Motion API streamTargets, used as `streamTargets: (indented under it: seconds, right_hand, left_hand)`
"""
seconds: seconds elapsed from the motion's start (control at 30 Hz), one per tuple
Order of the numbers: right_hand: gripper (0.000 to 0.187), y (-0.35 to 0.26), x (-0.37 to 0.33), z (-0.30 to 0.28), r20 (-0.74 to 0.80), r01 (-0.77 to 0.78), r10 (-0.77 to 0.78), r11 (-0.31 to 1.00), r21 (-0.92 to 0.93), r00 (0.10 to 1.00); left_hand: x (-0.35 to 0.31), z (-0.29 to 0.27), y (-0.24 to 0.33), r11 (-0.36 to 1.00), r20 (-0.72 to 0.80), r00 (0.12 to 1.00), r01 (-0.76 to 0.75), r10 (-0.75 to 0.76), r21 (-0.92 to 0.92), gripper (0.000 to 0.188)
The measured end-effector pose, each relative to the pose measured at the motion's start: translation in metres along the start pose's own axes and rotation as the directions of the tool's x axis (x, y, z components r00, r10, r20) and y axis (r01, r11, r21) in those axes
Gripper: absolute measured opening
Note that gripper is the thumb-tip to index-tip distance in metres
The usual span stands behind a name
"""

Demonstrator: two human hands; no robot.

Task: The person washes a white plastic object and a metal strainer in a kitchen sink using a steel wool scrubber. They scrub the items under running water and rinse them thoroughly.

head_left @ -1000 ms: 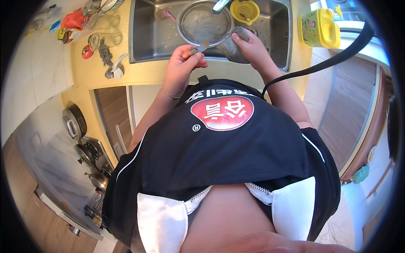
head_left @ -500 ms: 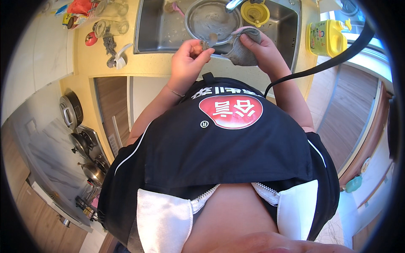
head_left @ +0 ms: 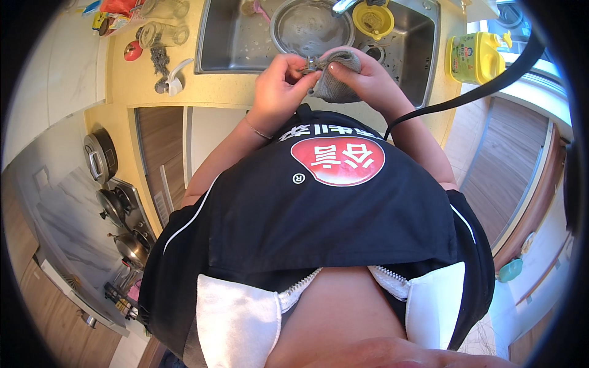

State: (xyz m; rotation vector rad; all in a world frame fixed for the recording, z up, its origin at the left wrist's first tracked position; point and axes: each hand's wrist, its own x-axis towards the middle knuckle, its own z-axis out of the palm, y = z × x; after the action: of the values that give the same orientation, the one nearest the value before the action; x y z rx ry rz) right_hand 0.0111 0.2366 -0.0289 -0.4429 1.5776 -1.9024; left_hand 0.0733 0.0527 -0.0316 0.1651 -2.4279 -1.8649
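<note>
While I stand at the sink [head_left: 236, 46], my left hand [head_left: 276, 83] pinches a small metal piece [head_left: 311, 63] at the edge of the grey cloth [head_left: 334, 86], which my right hand [head_left: 362, 76] grips bunched up, just in front of the round steel bowl [head_left: 307, 27].

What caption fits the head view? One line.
Both hands, left and right, grip a grey scourer over the sink.

Yellow countertop [head_left: 141, 86], wooden floor [head_left: 503, 153]
</note>
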Motion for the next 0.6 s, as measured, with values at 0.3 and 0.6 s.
streamTargets:
  seconds: [0.3, 0.6]
  right_hand:
    - [0.018, -0.0043, -0.0025, -0.0022, -0.006, 0.168, -0.170, 0.978, -0.124, 0.985]
    - [0.020, -0.0031, -0.0056, 0.0029, -0.040, 0.232, -0.255, 0.927, -0.295, 0.966]
  left_hand:
    - [0.0045, -0.0065, 0.0063, 0.860, 0.046, 0.925, -0.368, 0.377, 0.354, 0.027]
    - [0.0034, -0.0069, 0.0071, 0.774, 0.059, 0.853, -0.499, 0.519, 0.389, 0.029]
